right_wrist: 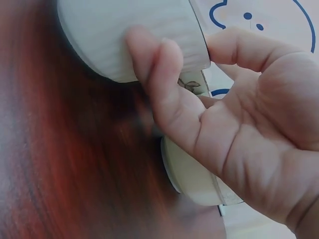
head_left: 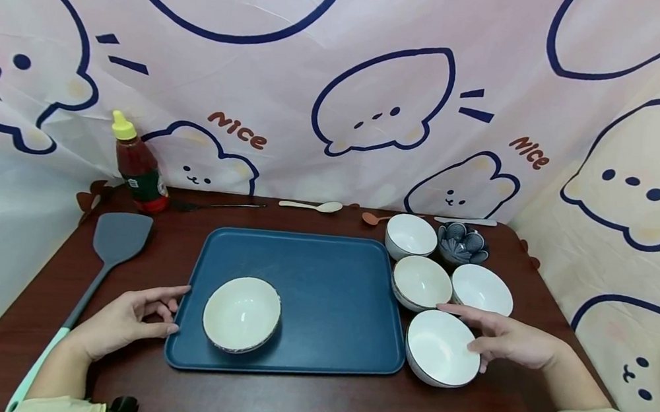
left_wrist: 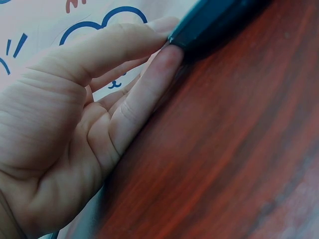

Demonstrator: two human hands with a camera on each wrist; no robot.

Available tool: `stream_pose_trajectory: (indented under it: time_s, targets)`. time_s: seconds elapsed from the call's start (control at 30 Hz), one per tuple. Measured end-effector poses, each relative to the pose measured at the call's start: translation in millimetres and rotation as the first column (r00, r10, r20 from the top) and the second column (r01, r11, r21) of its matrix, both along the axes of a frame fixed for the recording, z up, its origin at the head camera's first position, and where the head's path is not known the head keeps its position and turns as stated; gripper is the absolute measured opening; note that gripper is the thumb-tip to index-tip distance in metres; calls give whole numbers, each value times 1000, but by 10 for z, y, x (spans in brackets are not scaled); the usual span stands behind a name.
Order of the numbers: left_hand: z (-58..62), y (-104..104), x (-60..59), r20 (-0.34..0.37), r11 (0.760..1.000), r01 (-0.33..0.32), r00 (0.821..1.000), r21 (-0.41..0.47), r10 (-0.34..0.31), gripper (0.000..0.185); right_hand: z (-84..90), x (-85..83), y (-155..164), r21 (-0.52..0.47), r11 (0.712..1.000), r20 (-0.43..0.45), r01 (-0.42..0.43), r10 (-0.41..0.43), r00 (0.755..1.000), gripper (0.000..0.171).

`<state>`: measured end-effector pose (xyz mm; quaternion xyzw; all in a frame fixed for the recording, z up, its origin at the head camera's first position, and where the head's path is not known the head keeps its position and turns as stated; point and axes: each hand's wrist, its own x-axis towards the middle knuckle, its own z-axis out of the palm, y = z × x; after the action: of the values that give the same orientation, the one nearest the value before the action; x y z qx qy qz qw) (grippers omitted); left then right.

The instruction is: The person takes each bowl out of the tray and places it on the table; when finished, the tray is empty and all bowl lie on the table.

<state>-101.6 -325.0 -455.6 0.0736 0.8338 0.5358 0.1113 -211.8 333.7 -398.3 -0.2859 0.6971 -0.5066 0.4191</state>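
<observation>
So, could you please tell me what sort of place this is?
Probably a staged tabletop set, not a real kitchen: a wooden table with a blue tray and bowls, enclosed by a cartoon-print cloth backdrop.

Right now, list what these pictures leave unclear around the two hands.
Tray: left wrist view shows only its edge; the frame cuts off the rest.
Bowl at the right hand: right wrist view, fingers cover the contact; grip unclear.
Blue dish: head view, too small to tell its contents.
Left hand: fingertips meet the tray edge.

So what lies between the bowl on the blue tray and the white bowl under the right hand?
In the head view, only bare blue tray and its right rim separate the cream bowl from the white bowl at the right hand.
</observation>
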Motion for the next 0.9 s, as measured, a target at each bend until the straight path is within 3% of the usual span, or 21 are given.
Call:
stream_pose_trajectory:
  time_s: [0.2,0.43,0.63,0.9]
  targets:
    - [6,5,-10,7,1000,1,1000,3,-1,69,34,59,44,40,998,2,47,-47,999,66]
    - [-10,-5,-7,-8,1000,2,1000,-4,-2,68,232,78,102,23,997,-4,78,-78,997,63]
    - [-1,5,3,-14,1000,6,1000,1,-6,68,344,15,64,-86,995,-102,57,-65,993,58]
    - [18,13,9,-8,1000,-2,1000,2,2,69,359,-171,-231,-54,990,-90,127,-132,987,56]
